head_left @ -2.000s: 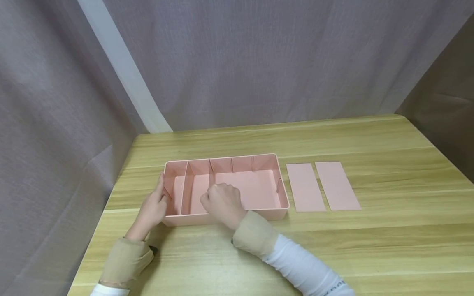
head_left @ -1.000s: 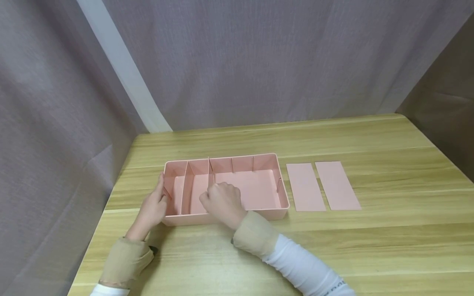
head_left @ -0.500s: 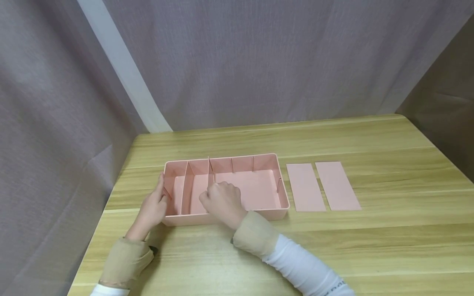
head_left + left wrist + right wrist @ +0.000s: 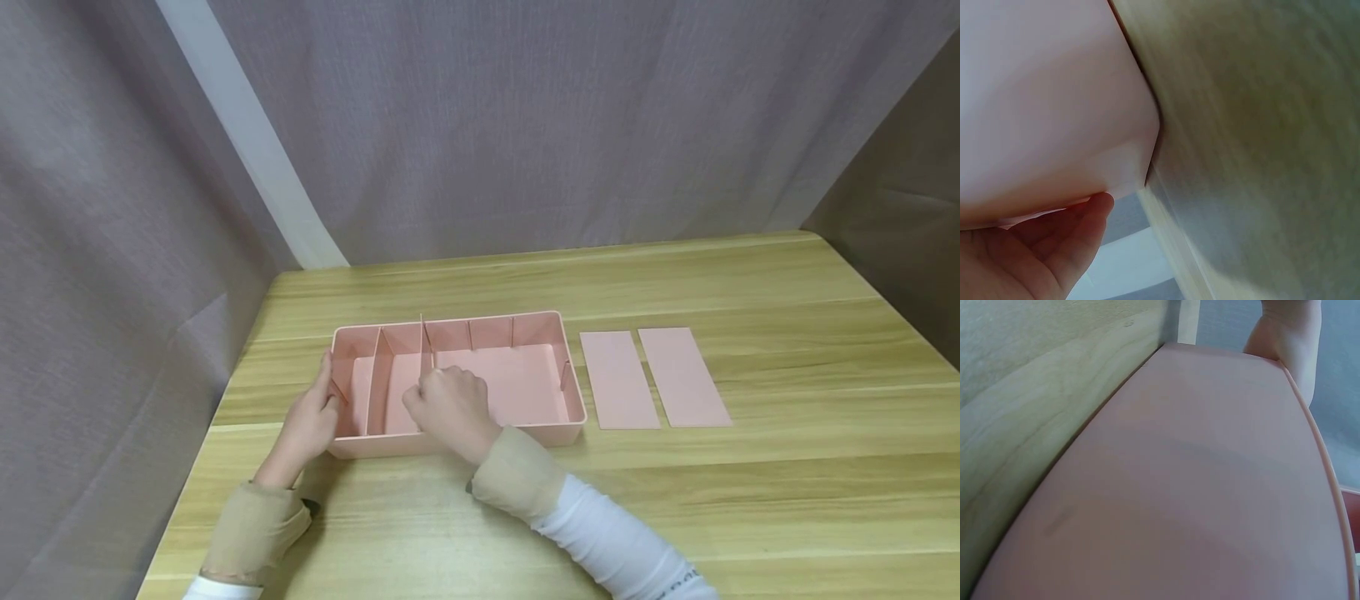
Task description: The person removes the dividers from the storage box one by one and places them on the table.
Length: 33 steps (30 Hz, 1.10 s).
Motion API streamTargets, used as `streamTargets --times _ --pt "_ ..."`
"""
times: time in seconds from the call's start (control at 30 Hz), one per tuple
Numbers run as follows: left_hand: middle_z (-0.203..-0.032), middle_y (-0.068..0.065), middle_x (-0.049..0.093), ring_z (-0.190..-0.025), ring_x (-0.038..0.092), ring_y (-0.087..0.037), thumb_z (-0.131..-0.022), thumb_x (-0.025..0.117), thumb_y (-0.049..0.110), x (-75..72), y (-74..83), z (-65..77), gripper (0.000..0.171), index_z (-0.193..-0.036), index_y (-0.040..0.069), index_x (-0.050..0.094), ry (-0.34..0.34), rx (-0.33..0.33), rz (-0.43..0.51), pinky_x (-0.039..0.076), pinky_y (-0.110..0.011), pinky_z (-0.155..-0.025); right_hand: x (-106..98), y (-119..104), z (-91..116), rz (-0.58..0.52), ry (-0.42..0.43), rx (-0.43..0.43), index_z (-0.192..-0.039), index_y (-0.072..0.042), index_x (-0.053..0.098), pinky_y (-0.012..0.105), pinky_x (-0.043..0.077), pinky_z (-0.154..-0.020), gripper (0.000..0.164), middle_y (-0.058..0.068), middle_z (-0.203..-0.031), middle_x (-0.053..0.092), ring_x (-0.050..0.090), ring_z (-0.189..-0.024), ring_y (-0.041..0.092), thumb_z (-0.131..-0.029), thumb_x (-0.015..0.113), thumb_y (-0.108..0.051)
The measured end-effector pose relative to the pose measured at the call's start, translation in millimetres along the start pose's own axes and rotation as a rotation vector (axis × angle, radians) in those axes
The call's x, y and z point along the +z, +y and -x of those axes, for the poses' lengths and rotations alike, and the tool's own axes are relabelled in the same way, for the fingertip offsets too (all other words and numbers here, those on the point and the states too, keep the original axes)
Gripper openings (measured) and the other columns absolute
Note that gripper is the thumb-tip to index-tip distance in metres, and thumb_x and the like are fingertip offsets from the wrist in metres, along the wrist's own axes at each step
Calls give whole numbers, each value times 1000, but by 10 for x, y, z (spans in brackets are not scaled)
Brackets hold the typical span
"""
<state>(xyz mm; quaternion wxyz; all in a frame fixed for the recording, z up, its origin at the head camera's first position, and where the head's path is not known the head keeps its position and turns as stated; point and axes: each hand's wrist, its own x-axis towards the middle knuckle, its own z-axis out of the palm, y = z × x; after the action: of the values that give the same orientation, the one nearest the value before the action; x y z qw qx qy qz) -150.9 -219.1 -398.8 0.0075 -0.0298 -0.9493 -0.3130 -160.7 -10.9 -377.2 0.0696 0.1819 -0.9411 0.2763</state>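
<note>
A long pink compartment box [image 4: 375,447] stands on the wooden table. My left hand [image 4: 307,421] holds its left end wall, thumb on the inner side; in the left wrist view the fingers [image 4: 1088,240] lie along the outside of the wall. Over the box, my right hand [image 4: 453,408] pinches the near part of a pink divider [image 4: 427,354], whose far top corner stands a little above the back rim. My right fingertips are hidden under the hand. A second divider [image 4: 381,379] is seated upright further left. The box's front wall [image 4: 1179,469] fills the right wrist view.
To the right of the box, two flat pink panels [image 4: 619,379] lie side by side on the wooden table [image 4: 810,358]. Slot ribs [image 4: 470,335] line the box's inner walls. A grey curtain [image 4: 525,150] hangs behind the table and along the left side.
The divider in my right hand has risen slightly, its far corner going from level with the back rim to just above it. My left hand and the box have stayed put.
</note>
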Motion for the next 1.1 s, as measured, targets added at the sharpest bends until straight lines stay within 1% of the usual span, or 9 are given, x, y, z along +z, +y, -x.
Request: streamTargets --times 0.1,0.2,0.33,0.43,0.5,0.73,0.8,0.87,1.1 --pt "-93 -25 54 -83 49 -34 -91 32 8 -2 5 1 60 -144 6 4 -4 -3 -1 42 -52 -82 -8 -5 -1 3 7 -4 -42 -18 35 30 30 -37 34 -8 -40 31 35 -42 15 -75 43 -19" --pt "-97 -27 54 -85 49 -34 -91 32 8 -6 9 4 60 -144 6 4 -7 -8 1 41 -53 -83 -17 -13 0 -2 15 -7 -42 -18 34 30 30 -37 34 -8 -40 29 34 -42 15 -75 44 -18" --pt "-113 -32 50 -89 49 -35 -92 31 8 -11 9 9 59 -144 6 3 -12 -10 4 40 -54 -85 -28 -20 4 -11 22 -7 -42 -18 33 30 29 -37 34 -9 -40 28 33 -42 14 -75 44 -17" --pt "-103 -29 53 -87 48 -35 -91 31 8 -10 8 10 59 -144 7 3 -12 -12 4 41 -53 -84 -34 -23 5 -13 26 -9 -43 -18 34 30 29 -38 34 -9 -40 29 33 -42 14 -75 44 -17" --pt "-94 -25 54 -85 48 -34 -91 32 8 -6 5 7 60 -144 6 4 -7 -10 4 41 -53 -83 -37 -25 3 -12 30 -13 -43 -18 34 30 29 -38 33 -8 -40 29 33 -42 14 -75 44 -17" --pt "-83 -17 52 -77 48 -31 -90 33 7 11 -8 -11 60 -144 5 4 7 11 1 43 -50 -76 -61 -34 -3 -4 26 -13 -43 -18 35 30 30 -38 34 -8 -40 30 34 -42 15 -75 44 -18" --pt "-77 -12 48 -74 47 -29 -90 33 7 9 -4 -11 61 -144 5 4 5 9 2 43 -48 -74 -64 -37 -4 -6 26 -11 -43 -18 35 30 30 -38 34 -8 -40 30 35 -43 15 -75 44 -18" --pt "-76 -10 48 -73 47 -28 -90 33 6 5 -1 -10 60 -144 5 5 4 10 2 43 -47 -73 -70 -42 -3 -4 31 -13 -43 -18 35 30 30 -38 34 -8 -40 30 34 -43 15 -76 44 -18" --pt "-75 -11 48 -71 47 -28 -90 33 6 0 3 -10 61 -144 5 4 -3 8 -2 44 -47 -72 -83 -52 -6 2 45 -22 -43 -18 34 29 29 -37 35 -8 -41 27 32 -43 14 -76 45 -18"
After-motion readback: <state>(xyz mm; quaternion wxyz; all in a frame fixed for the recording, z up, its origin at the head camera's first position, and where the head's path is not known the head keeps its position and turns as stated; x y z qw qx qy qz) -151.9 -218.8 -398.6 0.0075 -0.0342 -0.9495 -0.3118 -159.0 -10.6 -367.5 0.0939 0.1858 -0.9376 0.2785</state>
